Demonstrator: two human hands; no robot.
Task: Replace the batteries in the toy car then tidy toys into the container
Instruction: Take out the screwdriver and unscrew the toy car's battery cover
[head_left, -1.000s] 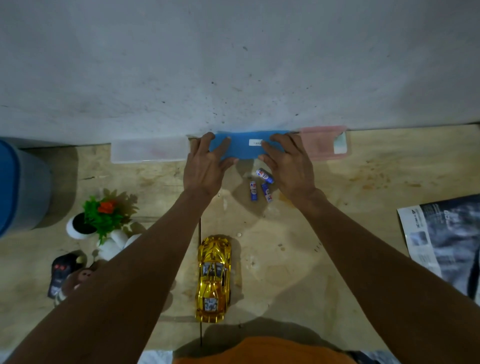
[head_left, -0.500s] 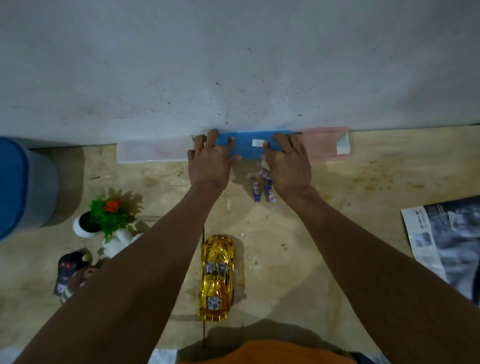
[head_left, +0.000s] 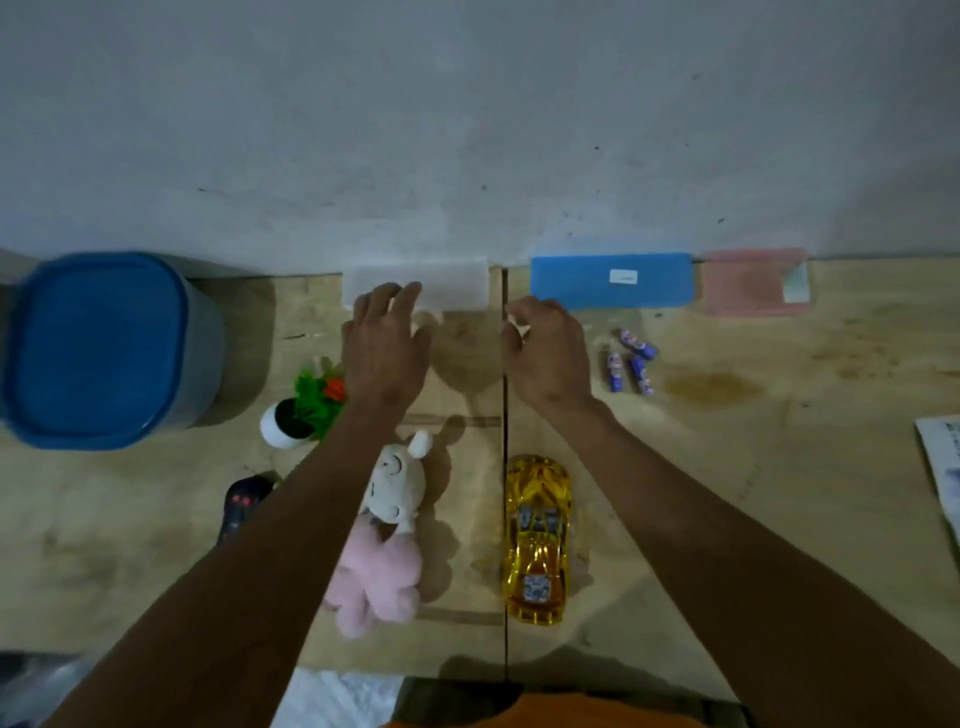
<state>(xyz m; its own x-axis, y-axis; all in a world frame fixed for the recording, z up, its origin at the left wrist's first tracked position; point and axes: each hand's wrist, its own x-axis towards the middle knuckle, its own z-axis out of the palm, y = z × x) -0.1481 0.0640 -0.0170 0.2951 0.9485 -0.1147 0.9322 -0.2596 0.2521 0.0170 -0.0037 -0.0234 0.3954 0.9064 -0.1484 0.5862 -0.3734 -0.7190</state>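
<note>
My left hand (head_left: 387, 348) reaches to the far side with fingers spread, fingertips over the near edge of a translucent white pad (head_left: 415, 283); my right hand (head_left: 545, 353) hovers with fingers loosely curled, holding nothing. Blue-lidded container (head_left: 104, 348), far left. Toy car (head_left: 537, 538): glossy gold body, upright, nose pointing away, near centre. Plush toy (head_left: 387, 530), white and pink, just left of it. Three blue batteries (head_left: 631, 361), right of my right hand. Surface: stained plywood table (head_left: 779, 467) against a grey wall (head_left: 467, 130).
</note>
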